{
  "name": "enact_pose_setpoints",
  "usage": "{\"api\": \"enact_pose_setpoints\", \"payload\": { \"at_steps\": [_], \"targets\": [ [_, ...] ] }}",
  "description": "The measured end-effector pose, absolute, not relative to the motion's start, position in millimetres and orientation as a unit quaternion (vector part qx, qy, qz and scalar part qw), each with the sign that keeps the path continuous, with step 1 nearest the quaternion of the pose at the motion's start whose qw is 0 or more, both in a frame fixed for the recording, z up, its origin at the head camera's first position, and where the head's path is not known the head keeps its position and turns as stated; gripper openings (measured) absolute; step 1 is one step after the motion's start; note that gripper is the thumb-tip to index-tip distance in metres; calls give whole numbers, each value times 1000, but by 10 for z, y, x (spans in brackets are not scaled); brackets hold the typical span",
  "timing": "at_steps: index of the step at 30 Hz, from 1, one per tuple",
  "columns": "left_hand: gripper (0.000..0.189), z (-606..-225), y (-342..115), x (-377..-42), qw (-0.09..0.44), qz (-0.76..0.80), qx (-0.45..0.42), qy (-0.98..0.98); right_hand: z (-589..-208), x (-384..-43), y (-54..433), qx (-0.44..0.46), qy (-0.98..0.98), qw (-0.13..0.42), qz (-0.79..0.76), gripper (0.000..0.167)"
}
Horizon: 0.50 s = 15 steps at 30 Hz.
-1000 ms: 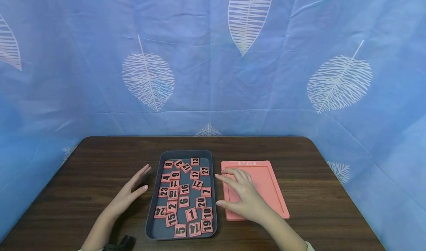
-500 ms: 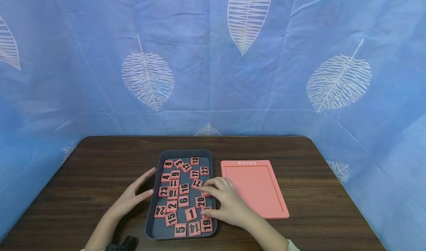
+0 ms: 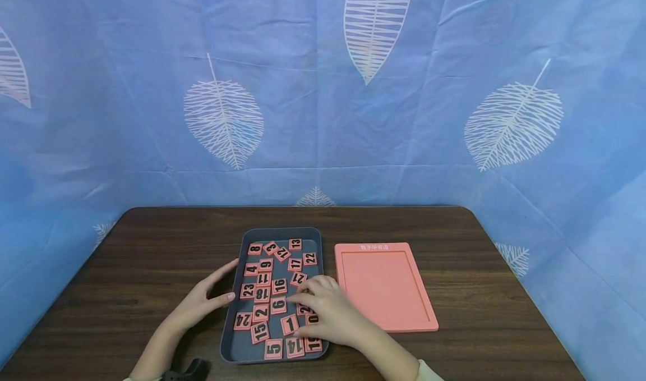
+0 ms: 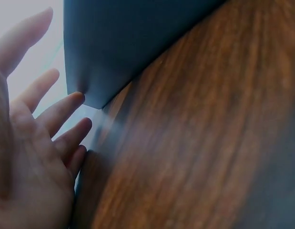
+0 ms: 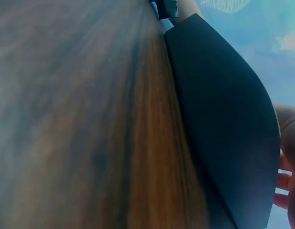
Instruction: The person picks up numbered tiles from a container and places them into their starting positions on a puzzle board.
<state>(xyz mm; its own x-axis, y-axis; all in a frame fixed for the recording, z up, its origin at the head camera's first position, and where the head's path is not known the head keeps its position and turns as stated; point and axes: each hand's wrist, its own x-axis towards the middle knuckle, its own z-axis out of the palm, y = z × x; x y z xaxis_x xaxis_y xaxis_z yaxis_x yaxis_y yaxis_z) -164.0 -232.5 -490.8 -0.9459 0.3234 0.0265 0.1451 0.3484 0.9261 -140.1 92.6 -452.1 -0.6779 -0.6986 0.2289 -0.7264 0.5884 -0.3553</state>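
Note:
A dark grey tray holds several loose pink number tiles lying face up. At its left side my left hand has its fingers extended, the tips at the rim. In the left wrist view those fingers reach along the tray's outer wall. My right hand hovers over the tray's right part, thumb and index finger spread apart around the tile marked 1. It covers the tile marked 7 and partly hides several others. In the right wrist view the tray wall blocks most of that hand.
To the right of the tray lies a flat pink frame board with a raised border. Both sit on a dark wooden table. Behind it hangs a blue leaf-patterned cloth.
My right hand has moved left, from over the pink board to above the tiles. My left hand has shifted slightly right, up to the tray's rim. The tiles appear unmoved.

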Motion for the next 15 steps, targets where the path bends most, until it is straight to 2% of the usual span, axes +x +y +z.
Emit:
{"api": "enact_pose_setpoints", "payload": {
  "at_steps": [9,15],
  "targets": [
    [69,-4907,-2354,-1656,94,541,159,821,-4550,-1446,846,405,-896,25,183,53],
    [71,-4901,-2363,-1661,105,539,160,821,-4544,-1460,821,389,-904,10,175,44]
  ]
}}
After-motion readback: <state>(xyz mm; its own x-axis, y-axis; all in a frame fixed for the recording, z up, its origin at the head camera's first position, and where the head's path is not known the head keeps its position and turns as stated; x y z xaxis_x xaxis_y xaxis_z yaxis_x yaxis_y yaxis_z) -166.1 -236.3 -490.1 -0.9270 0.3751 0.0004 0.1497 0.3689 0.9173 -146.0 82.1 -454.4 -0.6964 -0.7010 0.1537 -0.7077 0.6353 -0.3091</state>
